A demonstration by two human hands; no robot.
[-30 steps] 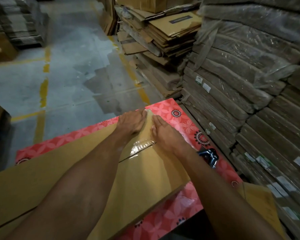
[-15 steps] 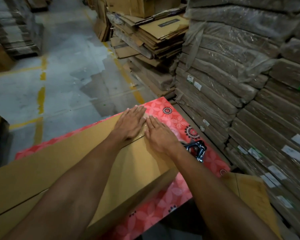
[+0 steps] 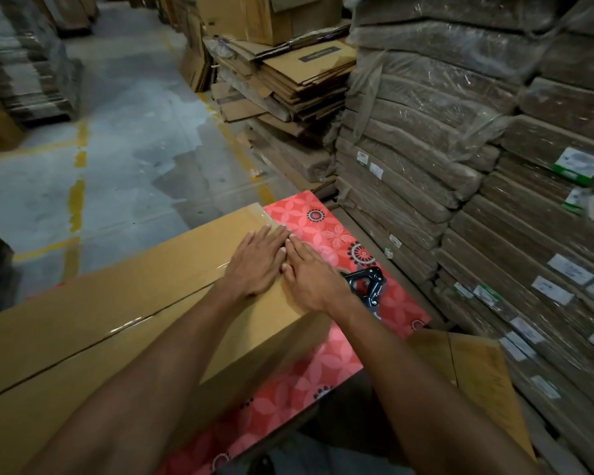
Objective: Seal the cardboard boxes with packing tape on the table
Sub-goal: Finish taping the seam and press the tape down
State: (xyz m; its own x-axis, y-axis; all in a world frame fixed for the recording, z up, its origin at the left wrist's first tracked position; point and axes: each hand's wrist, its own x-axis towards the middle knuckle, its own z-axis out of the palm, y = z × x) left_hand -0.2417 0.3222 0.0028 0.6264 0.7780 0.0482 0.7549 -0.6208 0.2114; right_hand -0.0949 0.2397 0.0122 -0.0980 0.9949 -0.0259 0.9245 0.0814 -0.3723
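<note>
Two flat palms, left hand beside right hand, press the cardboard box's taped right end; stiff, probably light, best gripped at edges.

Left hand and right hand press flat, side by side, on the cardboard box (tape glossy along its seam) atop the red floral table

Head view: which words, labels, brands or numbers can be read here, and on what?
None can be read.
Dark strip label on flattened brown cardboard stack: blurred.
White-and-green stickers on plastic-wrapped cardboard bundles: too small, blurred.
</note>
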